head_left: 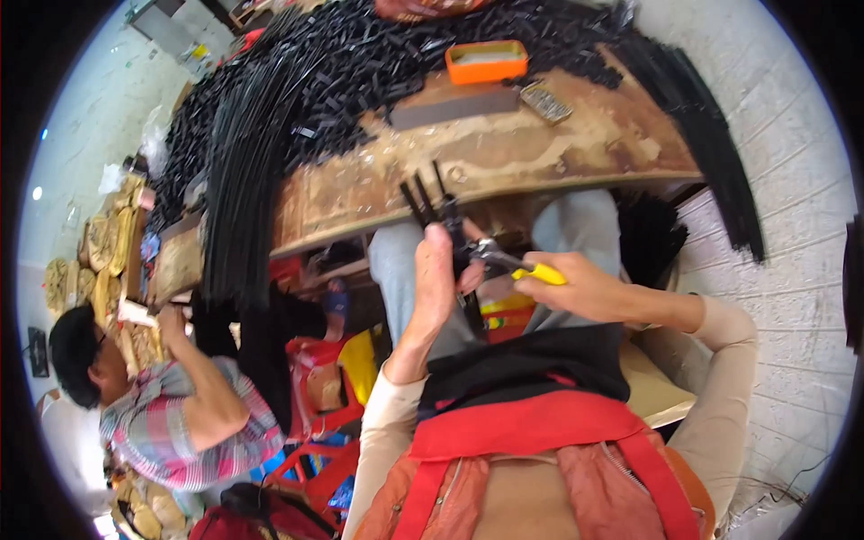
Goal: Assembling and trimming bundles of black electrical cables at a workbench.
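The left hand point(435, 272) is curled around a bunch of black strips point(453, 219), its thumb upright along them, while the right hand point(580, 286) is wrapped round the yellow-handled pliers point(543, 273), whose metal head meets the bunch, though blur hides whether its jaws bite. The strips, held above the lap just at the near edge of the wooden table point(504, 148), run lengthwise away from the body, their fanned tips pointing up and slightly left; the pliers slant leftward, nose toward the strips.
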### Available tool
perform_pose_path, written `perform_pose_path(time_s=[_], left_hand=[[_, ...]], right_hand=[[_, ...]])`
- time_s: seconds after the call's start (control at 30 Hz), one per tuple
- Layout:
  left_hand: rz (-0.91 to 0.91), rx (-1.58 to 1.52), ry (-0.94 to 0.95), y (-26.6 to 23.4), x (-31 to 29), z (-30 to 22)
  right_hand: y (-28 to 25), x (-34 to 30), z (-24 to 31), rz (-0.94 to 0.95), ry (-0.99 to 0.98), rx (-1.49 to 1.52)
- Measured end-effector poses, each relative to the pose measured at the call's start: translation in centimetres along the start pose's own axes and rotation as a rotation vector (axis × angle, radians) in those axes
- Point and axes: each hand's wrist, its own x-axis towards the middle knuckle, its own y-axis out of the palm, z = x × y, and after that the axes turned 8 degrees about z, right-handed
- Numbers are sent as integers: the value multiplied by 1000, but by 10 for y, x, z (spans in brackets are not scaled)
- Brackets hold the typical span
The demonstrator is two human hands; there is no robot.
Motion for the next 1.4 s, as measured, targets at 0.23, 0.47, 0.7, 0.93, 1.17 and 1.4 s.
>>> perform_pose_path(time_s=[0.23, 0.47, 0.7, 0.93, 1.17, 1.4], left_hand=[[-92, 211, 52, -5, 29, 1], [-3, 104, -50, -18, 46, 11], [11, 87, -23, -18, 41, 10], [6, 71, 31, -3, 18, 4], [-13, 119, 109, 7, -10, -2], [19, 129, 128, 15, -20, -1]], right_hand=[[-148, 80, -53, -762, -524, -818], [-213, 128, -57, -654, -151, -1315], [-216, 126, -57, -732, -53, -1259], [-253, 142, -55, -617, -102, -314], [-247, 138, -55, -488, -141, 154], [-239, 122, -52, -525, -200, 128]])
